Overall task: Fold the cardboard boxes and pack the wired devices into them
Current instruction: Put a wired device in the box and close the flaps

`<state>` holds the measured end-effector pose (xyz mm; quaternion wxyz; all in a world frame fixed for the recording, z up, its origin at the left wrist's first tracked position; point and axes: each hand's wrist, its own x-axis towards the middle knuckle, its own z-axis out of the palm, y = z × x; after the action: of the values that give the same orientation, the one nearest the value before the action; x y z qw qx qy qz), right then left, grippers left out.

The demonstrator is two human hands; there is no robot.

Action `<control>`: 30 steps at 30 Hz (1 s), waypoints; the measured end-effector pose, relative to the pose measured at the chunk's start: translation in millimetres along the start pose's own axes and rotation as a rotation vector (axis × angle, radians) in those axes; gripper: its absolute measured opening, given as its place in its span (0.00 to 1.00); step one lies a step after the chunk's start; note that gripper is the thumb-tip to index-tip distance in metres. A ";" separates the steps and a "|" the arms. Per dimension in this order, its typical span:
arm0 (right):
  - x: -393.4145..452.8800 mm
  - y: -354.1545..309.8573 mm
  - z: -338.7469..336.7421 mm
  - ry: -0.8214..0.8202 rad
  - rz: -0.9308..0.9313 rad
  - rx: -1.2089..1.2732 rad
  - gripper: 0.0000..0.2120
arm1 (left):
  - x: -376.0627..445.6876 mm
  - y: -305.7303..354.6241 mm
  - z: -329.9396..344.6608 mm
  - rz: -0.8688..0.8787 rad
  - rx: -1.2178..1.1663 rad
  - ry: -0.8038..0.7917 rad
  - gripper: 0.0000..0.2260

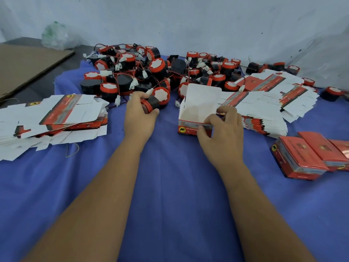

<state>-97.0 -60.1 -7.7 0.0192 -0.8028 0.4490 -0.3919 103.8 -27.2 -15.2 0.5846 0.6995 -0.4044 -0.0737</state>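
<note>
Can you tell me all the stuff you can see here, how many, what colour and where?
wired devices: a big pile, too many to count, black and red with white tops, far middle of the cloth
open box: one, white inside, red outside, centre right
flat boxes: two heaps, white and red, left and right
closed boxes: a few, red, right edge
cloth: one, blue, under everything
cardboard sheet: one, brown, far left
plastic bag: one, clear, far left by the wall
left hand: grips one device
right hand: holds the open box
</note>
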 end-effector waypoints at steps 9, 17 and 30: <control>-1.7 -10.4 -3.5 -0.006 -0.131 0.119 0.23 | -17.5 22.0 -14.2 -0.002 -0.325 0.261 0.20; -1.3 -18.1 -4.5 0.063 -0.216 0.224 0.35 | -46.1 61.6 -3.8 0.700 0.113 0.162 0.26; 5.1 -14.7 -7.2 0.303 -0.024 0.464 0.26 | -52.6 54.2 8.0 0.783 -0.039 -0.050 0.09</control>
<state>-89.8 -52.8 6.1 0.1304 -0.7145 0.3355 -0.6000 38.4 1.6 10.5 0.5719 0.4787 -0.6533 0.1304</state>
